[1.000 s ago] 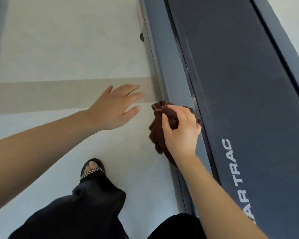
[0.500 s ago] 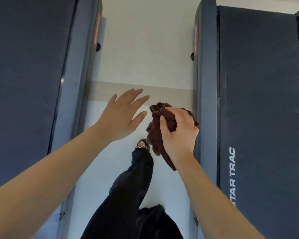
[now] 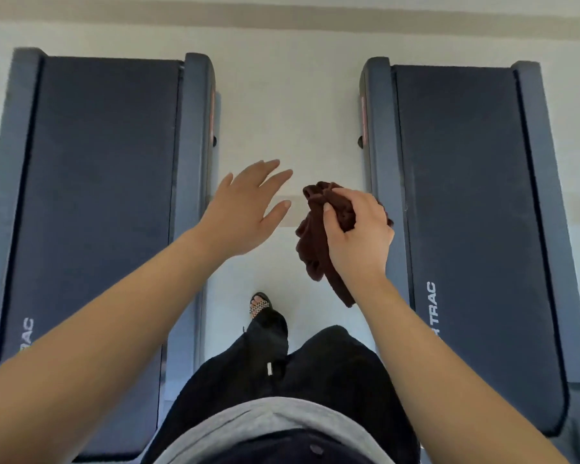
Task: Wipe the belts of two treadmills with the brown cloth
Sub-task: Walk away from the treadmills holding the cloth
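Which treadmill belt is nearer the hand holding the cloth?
The right treadmill belt: the right hand grips the brown cloth beside it; the left belt is farther off.

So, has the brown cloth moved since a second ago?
Yes. The brown cloth, gripped by the right hand, has shifted left off the right treadmill's side rail, now mostly over the aisle floor.

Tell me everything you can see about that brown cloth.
The cloth is dark reddish brown, soft like a towel, bunched into a wad: folds bulge above the fist, a loose tail hangs below. The right hand grips it, fingers curled round it. It hangs over the pale floor beside the right treadmill; only the hand seems to touch it.
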